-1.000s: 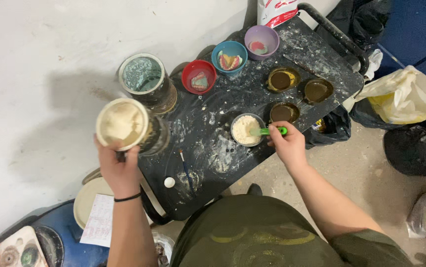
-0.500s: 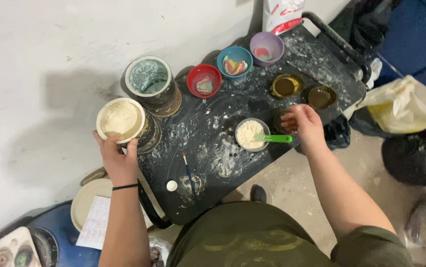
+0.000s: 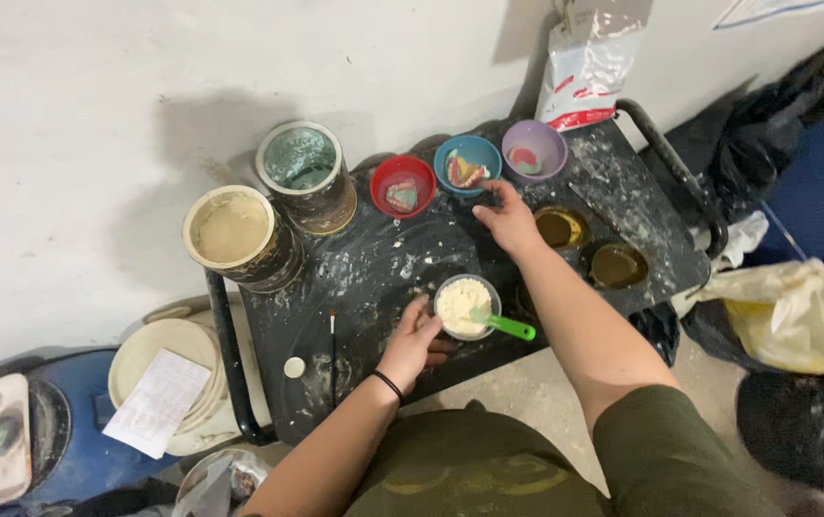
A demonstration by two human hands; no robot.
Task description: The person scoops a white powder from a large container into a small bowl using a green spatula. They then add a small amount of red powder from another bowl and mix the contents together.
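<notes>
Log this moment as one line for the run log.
left hand: grips clear cup of pale powder | right hand: reaching toward blue bowl, empty | green spatula: resting in cup | surface: black cart

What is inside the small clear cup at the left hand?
The clear cup holds pale cream powder, with a green-handled spatula resting in it, blade down. The left hand touches its side. The blade tip and cup bottom are buried under the powder.

A crumpled white paper bag with red and blue printing [image 3: 586, 69] stands at twelve o'clock, leaning on the wall at the black cart's far edge. A white printed paper slip [image 3: 155, 402] lies at eight o'clock, on a stack of white round lids.
</notes>
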